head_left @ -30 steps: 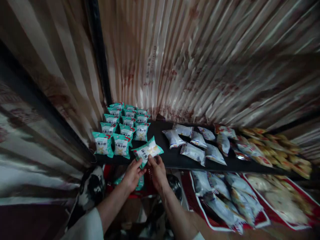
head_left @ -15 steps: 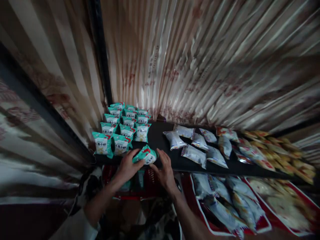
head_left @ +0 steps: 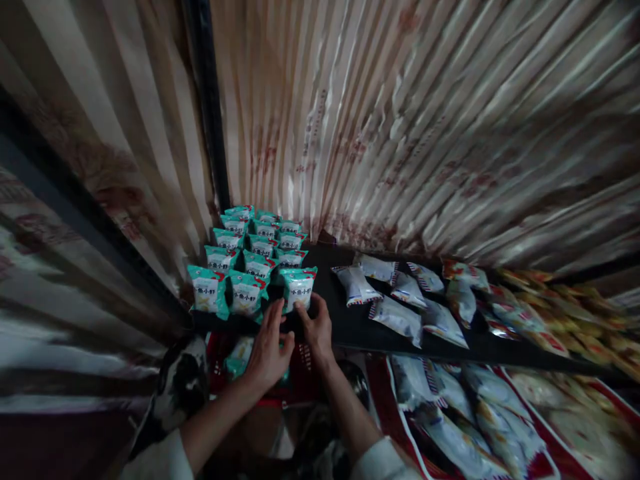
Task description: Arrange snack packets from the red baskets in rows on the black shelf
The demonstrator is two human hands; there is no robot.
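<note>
A teal and white snack bag (head_left: pixel 300 288) stands upright at the front right of several like bags set in rows on the black shelf (head_left: pixel 327 320). My right hand (head_left: pixel 317 328) grips its lower right side, with the thumb on its front. Just left of it, my left hand (head_left: pixel 273 347) has its fingers apart and holds nothing. Its fingertips are close to the bag's lower left edge; whether they touch it I cannot tell. The neighbouring front-row bags (head_left: pixel 247 295) stand to the left.
Silvery-white snack bags (head_left: pixel 397 319) lie loosely on the shelf to the right, with yellow packets (head_left: pixel 565 307) beyond. Below are red baskets with bags inside, one under my hands (head_left: pixel 215 343) and others at right (head_left: pixel 400 407). A dark post (head_left: pixel 207 100) and pleated curtains (head_left: pixel 310 120) stand behind.
The snack bag has gone from tilted between both hands to upright at the front-row right end. My left hand has let go of it; my right hand has shifted up to its side.
</note>
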